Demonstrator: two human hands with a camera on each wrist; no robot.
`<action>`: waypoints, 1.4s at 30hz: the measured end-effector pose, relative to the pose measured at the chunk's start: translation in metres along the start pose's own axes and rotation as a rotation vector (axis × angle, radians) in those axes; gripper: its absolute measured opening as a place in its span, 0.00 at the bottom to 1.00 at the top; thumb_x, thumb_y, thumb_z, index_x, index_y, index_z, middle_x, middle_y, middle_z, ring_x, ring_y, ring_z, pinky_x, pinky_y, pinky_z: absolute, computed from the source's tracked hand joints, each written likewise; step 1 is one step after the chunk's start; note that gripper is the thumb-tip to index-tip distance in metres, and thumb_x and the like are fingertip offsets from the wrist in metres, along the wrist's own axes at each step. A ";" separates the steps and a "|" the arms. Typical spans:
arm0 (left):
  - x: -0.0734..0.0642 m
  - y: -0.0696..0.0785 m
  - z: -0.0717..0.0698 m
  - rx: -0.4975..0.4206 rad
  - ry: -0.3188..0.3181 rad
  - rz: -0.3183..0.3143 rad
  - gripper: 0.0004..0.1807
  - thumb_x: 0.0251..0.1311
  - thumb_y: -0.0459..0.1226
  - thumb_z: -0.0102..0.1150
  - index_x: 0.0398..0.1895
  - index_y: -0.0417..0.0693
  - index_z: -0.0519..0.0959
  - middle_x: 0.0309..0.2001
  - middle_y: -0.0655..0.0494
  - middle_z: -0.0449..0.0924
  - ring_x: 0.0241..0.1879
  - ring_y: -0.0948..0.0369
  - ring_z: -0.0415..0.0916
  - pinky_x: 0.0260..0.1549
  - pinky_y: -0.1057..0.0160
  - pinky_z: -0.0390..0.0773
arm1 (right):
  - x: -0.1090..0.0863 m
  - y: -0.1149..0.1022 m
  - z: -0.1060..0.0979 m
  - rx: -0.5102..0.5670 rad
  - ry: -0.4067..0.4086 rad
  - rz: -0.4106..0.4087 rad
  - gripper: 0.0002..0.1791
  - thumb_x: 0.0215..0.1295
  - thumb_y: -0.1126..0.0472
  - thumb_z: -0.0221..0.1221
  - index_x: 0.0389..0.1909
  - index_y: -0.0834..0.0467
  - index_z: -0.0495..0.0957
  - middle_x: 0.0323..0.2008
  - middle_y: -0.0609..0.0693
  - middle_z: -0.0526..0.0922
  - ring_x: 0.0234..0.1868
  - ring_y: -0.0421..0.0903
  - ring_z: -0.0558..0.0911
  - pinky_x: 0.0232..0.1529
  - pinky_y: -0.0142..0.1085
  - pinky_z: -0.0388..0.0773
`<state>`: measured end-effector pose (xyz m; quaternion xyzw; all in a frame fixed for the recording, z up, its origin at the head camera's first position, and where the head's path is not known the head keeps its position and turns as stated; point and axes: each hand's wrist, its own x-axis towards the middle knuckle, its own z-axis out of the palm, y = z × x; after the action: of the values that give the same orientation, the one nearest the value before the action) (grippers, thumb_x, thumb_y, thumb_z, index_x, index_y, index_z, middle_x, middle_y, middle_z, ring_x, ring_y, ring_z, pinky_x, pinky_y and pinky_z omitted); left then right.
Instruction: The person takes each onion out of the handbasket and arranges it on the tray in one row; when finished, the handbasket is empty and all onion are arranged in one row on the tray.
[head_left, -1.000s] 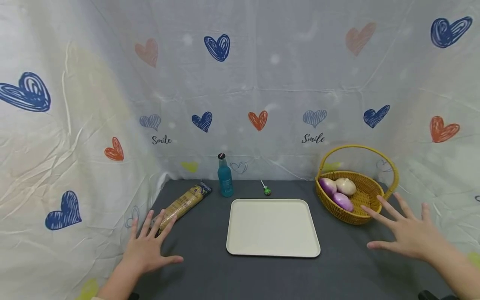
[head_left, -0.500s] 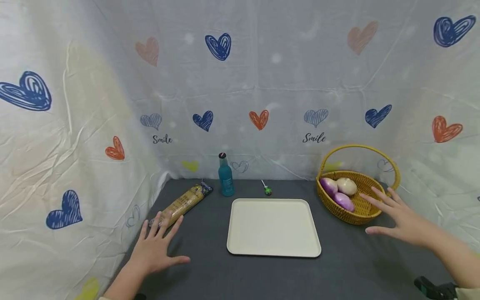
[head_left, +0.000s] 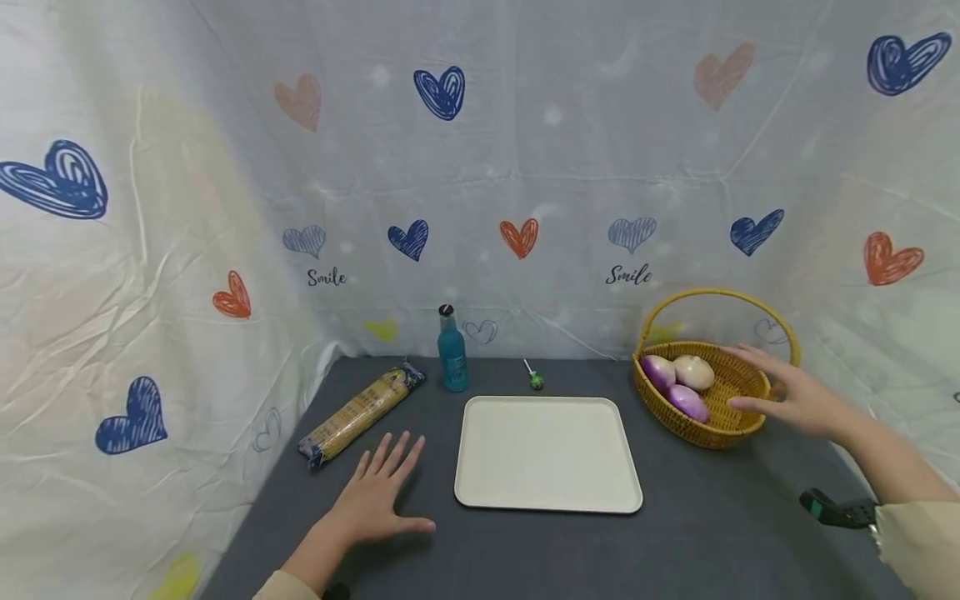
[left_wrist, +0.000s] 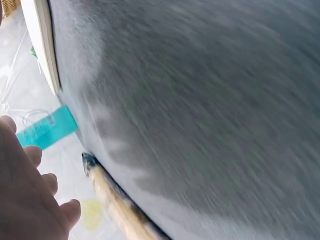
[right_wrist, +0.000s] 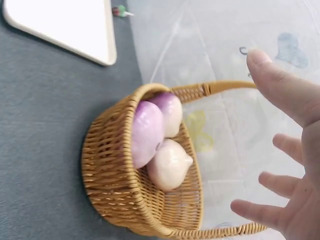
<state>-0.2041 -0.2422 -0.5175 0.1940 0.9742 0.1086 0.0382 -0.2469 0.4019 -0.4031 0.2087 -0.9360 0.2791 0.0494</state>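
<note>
My right hand point(head_left: 795, 400) hovers at the right side of a yellow wicker basket point(head_left: 705, 433), its fingers extended and thumb held apart. Inside the basket lie two purple-and-white onions point(right_wrist: 148, 134) and one whitish onion point(right_wrist: 170, 165). The right wrist view shows the fingers near the basket's tall handle point(right_wrist: 215, 88), with nothing in them. My left hand point(head_left: 375, 500) is held over the dark table, fingers spread, holding nothing. It is between a long golden wrapped packet point(head_left: 362, 414) and a cream rectangular tray point(head_left: 549, 454).
A blue bottle point(head_left: 453, 354) with a dark cap stands at the back of the table. Behind the tray lies a small green lollipop point(head_left: 536, 380). A white cloth point(head_left: 555, 150) printed with hearts hangs around the back and sides.
My left hand has moved right, away from the packet and toward the tray. My right hand has moved forward and slightly left, up over the basket's right edge.
</note>
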 end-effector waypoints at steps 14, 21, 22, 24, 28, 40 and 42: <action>0.041 0.025 0.014 -0.192 -0.149 -0.012 0.73 0.41 0.75 0.66 0.83 0.60 0.36 0.83 0.48 0.37 0.81 0.41 0.32 0.73 0.30 0.43 | 0.048 0.000 -0.011 -0.012 -0.064 0.039 0.43 0.63 0.51 0.69 0.76 0.55 0.62 0.73 0.71 0.62 0.68 0.77 0.64 0.58 0.73 0.65; 0.055 0.034 0.016 -0.195 -0.195 -0.055 0.77 0.35 0.77 0.67 0.83 0.59 0.36 0.83 0.49 0.36 0.81 0.42 0.32 0.73 0.29 0.42 | 0.066 0.009 -0.008 -0.027 -0.158 0.064 0.42 0.60 0.48 0.70 0.73 0.57 0.68 0.73 0.71 0.61 0.70 0.78 0.59 0.61 0.76 0.58; 0.057 0.036 0.015 -0.196 -0.197 -0.058 0.77 0.35 0.77 0.67 0.83 0.58 0.36 0.83 0.49 0.37 0.81 0.42 0.32 0.73 0.30 0.42 | 0.068 0.012 -0.007 -0.034 -0.167 0.061 0.42 0.60 0.48 0.70 0.73 0.58 0.68 0.73 0.72 0.61 0.70 0.79 0.58 0.61 0.76 0.58; 0.061 0.038 0.015 -0.195 -0.200 -0.058 0.78 0.34 0.76 0.68 0.83 0.57 0.37 0.83 0.49 0.37 0.81 0.41 0.32 0.73 0.30 0.43 | 0.070 0.019 -0.005 -0.041 -0.176 0.050 0.41 0.60 0.50 0.70 0.72 0.60 0.69 0.72 0.73 0.61 0.69 0.80 0.58 0.61 0.75 0.58; 0.066 0.038 0.017 -0.207 -0.226 -0.047 0.77 0.34 0.75 0.70 0.83 0.56 0.38 0.83 0.49 0.38 0.81 0.40 0.32 0.73 0.31 0.43 | 0.077 0.030 -0.003 -0.038 -0.184 0.077 0.38 0.62 0.52 0.70 0.71 0.61 0.70 0.72 0.72 0.61 0.69 0.80 0.58 0.61 0.75 0.59; 0.070 0.035 0.027 -0.231 -0.258 -0.039 0.73 0.40 0.73 0.69 0.83 0.50 0.44 0.82 0.49 0.43 0.81 0.42 0.36 0.74 0.32 0.40 | 0.093 0.050 0.011 0.072 -0.220 0.152 0.34 0.65 0.53 0.68 0.69 0.61 0.72 0.73 0.72 0.60 0.70 0.78 0.58 0.64 0.72 0.60; 0.071 0.036 0.028 -0.243 -0.257 -0.048 0.72 0.40 0.73 0.69 0.83 0.50 0.45 0.82 0.49 0.44 0.81 0.43 0.37 0.74 0.32 0.41 | 0.095 0.054 0.012 0.070 -0.223 0.163 0.35 0.65 0.53 0.67 0.70 0.61 0.71 0.73 0.73 0.60 0.69 0.79 0.60 0.63 0.73 0.61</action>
<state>-0.2528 -0.1774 -0.5387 0.1767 0.9454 0.1990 0.1881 -0.3549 0.4015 -0.4207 0.1635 -0.9391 0.2899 -0.0853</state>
